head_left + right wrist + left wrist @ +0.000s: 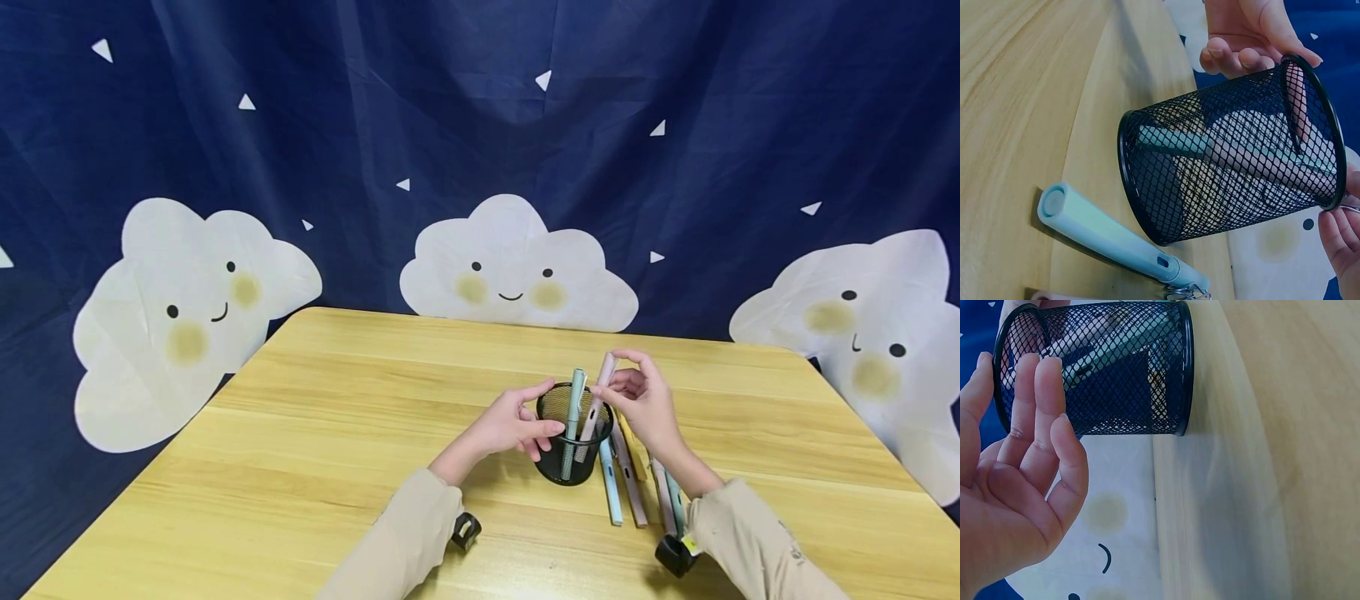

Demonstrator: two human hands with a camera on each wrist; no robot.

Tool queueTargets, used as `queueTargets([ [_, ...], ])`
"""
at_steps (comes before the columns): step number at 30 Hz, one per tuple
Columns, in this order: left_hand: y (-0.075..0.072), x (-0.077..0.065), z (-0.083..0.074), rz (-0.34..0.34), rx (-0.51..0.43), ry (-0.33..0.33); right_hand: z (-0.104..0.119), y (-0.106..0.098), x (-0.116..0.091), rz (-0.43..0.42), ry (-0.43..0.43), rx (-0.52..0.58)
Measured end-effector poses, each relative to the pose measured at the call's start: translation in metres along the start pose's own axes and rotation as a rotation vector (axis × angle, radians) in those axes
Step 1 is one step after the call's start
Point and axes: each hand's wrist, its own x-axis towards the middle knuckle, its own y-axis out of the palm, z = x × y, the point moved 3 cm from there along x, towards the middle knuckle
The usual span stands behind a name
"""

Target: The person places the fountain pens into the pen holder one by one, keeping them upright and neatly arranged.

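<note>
A black mesh pen holder (566, 462) stands on the table, a green fountain pen (575, 402) leaning inside it. At its left side my left hand (517, 423) grips the rim between thumb and forefinger; the other fingers lie by the mesh in the left wrist view. With thumb and fingertips, my right hand (645, 404) pinches a pale pink fountain pen (592, 414) near its top. This pen slants down over the rim, its lower part within the holder and visible through the mesh.
Right of the holder lie several pens: a light blue pen (1107, 234), a mauve pen (628, 475), a yellow pen (633, 446), a pale pink one (663, 496) and a green one (675, 500), partly under my right wrist. A dark blue cloud-print curtain (345, 150) hangs behind the wooden table (300, 467).
</note>
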Motion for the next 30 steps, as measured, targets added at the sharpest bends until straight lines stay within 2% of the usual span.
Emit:
queueTargets([
  [9, 0.0, 0.0, 0.0, 0.001, 0.003, 0.008, -0.018, -0.002, -0.002, 0.002, -0.006, -0.032],
  [30, 0.0, -0.001, -0.001, -0.004, 0.011, 0.006, -0.018, 0.002, -0.003, -0.014, 0.024, -0.075],
])
